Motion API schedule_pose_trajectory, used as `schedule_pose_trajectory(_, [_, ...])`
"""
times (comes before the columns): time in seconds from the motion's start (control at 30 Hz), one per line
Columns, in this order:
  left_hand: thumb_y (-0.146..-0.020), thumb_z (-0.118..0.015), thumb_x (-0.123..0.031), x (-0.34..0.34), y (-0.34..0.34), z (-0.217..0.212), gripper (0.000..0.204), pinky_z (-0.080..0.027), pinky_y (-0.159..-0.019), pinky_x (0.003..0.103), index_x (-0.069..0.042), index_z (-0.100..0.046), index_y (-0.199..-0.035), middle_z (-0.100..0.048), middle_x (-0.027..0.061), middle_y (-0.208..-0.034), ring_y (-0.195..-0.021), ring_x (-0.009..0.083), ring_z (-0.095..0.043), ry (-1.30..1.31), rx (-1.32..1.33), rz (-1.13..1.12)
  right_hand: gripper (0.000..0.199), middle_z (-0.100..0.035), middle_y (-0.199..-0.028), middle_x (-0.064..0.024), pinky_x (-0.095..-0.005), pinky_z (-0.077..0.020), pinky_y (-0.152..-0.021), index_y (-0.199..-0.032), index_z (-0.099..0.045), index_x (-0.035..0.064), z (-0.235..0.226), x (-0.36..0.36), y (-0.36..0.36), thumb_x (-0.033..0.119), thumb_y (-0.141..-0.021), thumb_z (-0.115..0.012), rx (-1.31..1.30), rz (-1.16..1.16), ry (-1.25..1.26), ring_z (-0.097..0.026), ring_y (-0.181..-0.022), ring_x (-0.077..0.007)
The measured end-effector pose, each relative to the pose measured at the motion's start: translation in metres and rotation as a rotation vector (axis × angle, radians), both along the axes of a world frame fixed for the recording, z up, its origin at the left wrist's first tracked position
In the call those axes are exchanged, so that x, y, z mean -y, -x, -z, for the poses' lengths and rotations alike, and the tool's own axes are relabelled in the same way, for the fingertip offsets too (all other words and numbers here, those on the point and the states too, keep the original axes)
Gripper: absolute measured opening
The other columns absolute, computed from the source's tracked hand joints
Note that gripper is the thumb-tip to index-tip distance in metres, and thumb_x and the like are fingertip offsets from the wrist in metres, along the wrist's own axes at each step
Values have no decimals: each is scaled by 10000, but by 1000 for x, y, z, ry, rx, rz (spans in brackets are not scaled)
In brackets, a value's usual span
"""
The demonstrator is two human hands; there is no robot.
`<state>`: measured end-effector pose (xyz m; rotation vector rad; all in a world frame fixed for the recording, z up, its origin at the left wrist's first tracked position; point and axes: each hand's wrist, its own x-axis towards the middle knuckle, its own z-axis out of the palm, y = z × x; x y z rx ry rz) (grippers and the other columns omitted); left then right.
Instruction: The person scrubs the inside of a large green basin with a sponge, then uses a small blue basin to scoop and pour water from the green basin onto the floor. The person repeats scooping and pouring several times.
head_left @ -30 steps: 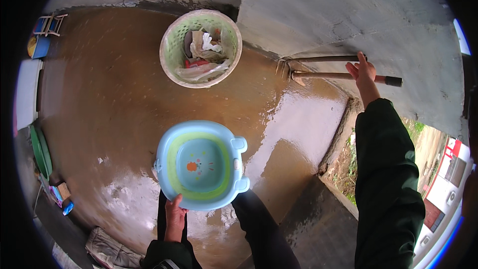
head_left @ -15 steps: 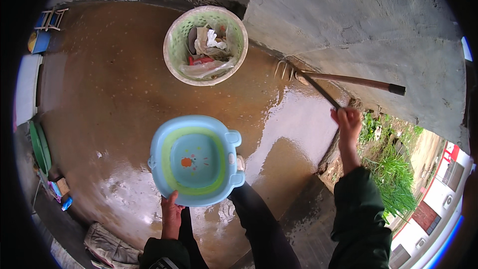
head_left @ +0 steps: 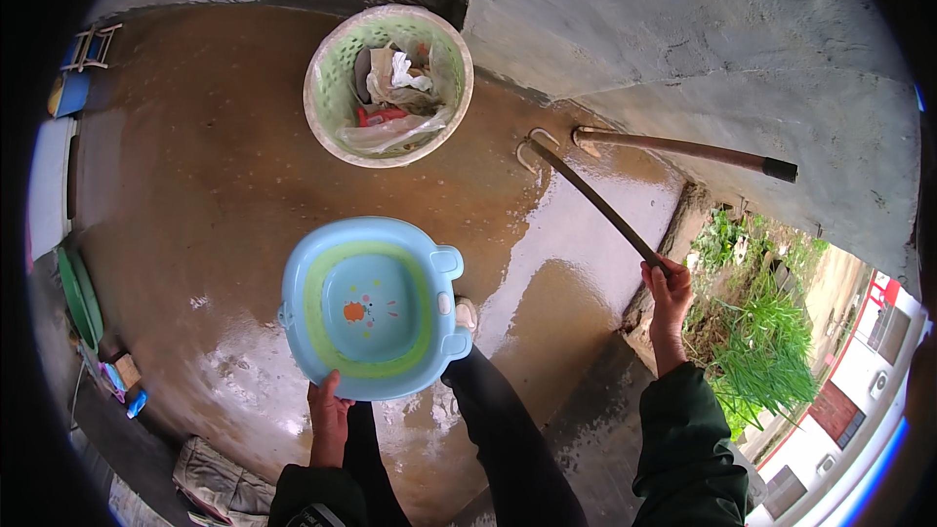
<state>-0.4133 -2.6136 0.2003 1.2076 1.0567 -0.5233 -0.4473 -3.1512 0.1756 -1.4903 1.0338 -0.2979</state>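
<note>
My left hand (head_left: 330, 410) grips the near rim of a light blue plastic basin (head_left: 441, 304), its thumb lying over the edge. The basin has a green band inside, a small cartoon print on its bottom and two ear-like tabs on the right. My right hand (head_left: 670, 301) is closed round the upper end of a pronged hoe (head_left: 597, 197). The hoe's handle slants up and left to curved metal prongs at the wet floor. Beside it, a second long-handled tool (head_left: 683, 146) leans by the wall, apart from my hand.
A green perforated basket (head_left: 317, 98) lined with clear plastic holds rubbish at the far side. The brown floor (head_left: 195, 176) is wet, with shiny puddles. A grey wall (head_left: 703, 29) stands far right, and green plants (head_left: 761, 342) grow beyond the step. Folded cloth (head_left: 220, 483) lies near left.
My right hand has swung the pronged hoe away from the second tool, leftward, and its prongs have turned. My left hand still holds the basin. The whole view has shifted slightly.
</note>
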Motion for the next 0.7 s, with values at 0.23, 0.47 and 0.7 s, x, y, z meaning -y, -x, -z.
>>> schedule_pose_trajectory(0.23, [-842,-648,-162,9,-3,-2,329,-408,-500,257,-93,-513,-1134,-585,11,-862,-626,105,-531,5,0,0,171,-606,-1096,-130,-297,-543,-857,-1088,-532,-5,-5,14,-16,10,-919,-550,-2,-12,22,-639,-946,-188])
schedule_pose_trajectory(0.47, [-835,-656,-161,15,-7,-5,320,-404,-504,256,-100,-526,-1122,-591,0,-865,-636,104,-539,-24,-9,-19,162,-616,-981,-137,-302,-583,-802,-1049,-546,-47,-19,29,-100,-24,-891,-577,99,-131,116,-666,-851,-215])
schedule_pose_trajectory(0.7, [-828,-673,-175,12,-2,-6,341,-402,-515,266,-110,-525,-1128,-594,0,-875,-648,110,-539,-23,3,-51,163,-634,-899,-125,-287,-594,-717,-980,-534,-54,-25,16,-154,70,-904,-606,96,-189,221,-692,-786,-205])
